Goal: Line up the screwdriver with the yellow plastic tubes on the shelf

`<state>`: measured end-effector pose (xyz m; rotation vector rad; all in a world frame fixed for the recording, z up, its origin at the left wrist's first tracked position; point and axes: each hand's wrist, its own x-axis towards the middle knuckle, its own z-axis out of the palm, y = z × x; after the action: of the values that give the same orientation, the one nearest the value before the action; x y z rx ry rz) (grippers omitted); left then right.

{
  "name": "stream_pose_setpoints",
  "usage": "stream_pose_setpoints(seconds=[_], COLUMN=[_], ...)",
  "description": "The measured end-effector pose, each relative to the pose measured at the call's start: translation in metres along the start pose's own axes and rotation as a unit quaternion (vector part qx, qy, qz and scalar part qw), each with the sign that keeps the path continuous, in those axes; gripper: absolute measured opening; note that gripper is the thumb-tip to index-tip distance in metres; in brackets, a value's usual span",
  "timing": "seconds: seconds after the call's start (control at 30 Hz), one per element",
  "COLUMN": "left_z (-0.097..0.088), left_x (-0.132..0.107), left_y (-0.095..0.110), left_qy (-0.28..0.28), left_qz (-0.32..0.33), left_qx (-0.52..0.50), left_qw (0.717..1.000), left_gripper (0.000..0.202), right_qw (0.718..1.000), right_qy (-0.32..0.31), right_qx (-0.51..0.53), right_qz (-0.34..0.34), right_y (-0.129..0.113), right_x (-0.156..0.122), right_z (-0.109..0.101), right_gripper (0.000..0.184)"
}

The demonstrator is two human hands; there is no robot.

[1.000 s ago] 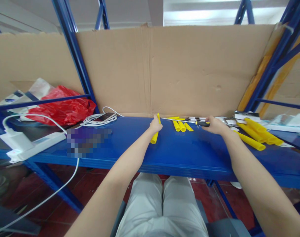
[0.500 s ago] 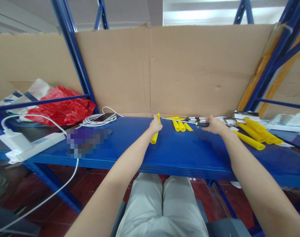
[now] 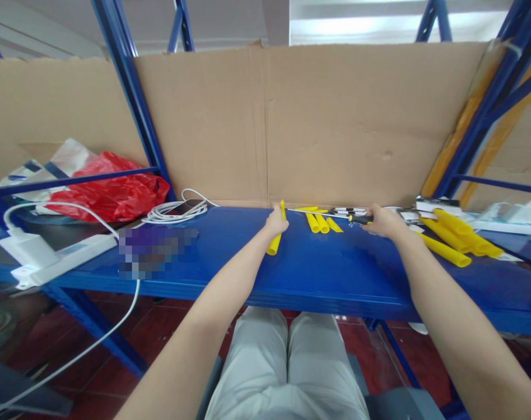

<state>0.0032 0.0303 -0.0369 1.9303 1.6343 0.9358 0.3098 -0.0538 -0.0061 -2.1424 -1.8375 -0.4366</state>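
Observation:
My left hand (image 3: 276, 221) is closed around a yellow tube (image 3: 273, 245) that rests on the blue shelf. In my right hand (image 3: 381, 221) is the black handle of a screwdriver (image 3: 357, 219), whose thin metal shaft points left toward the upper part of that tube. Whether the tip touches the tube is too small to make out. Between my hands lie several short yellow tube pieces (image 3: 318, 223). Right of my right hand is a pile of longer yellow tubes (image 3: 456, 232).
A cardboard sheet (image 3: 327, 122) stands along the back of the blue shelf (image 3: 309, 274). To the left are a coiled white cable (image 3: 173, 213), a red plastic bag (image 3: 112, 189) and a white power strip (image 3: 73, 256). Small black-and-white items (image 3: 348, 210) lie at the back.
My right hand and the screwdriver have shifted very slightly to the right. My left hand keeps its hold on the tube.

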Motion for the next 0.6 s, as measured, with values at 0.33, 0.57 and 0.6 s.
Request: stream_pose_setpoints(seconds=[0.33,0.57,0.6], left_z=[-0.007,-0.012,-0.012], left_x=[-0.002,-0.005,-0.007], left_y=[0.000,0.006,0.008], left_qy=[0.033,0.038,0.030], left_qz=[-0.044,-0.062,-0.069], left_qx=[-0.128,-0.117,-0.122], left_qw=[0.990,0.991,0.990], left_gripper=[0.057,0.049,0.047], right_qw=[0.999,1.000,1.000], right_qy=[0.038,0.014,0.012], right_qx=[0.006,-0.003,-0.003], right_qz=[-0.005,-0.005,-0.006], right_y=[0.012,0.005,0.004], right_x=[0.003,-0.002,-0.002], right_z=[0.005,-0.002,-0.003], right_gripper=[0.029,0.030,0.031])
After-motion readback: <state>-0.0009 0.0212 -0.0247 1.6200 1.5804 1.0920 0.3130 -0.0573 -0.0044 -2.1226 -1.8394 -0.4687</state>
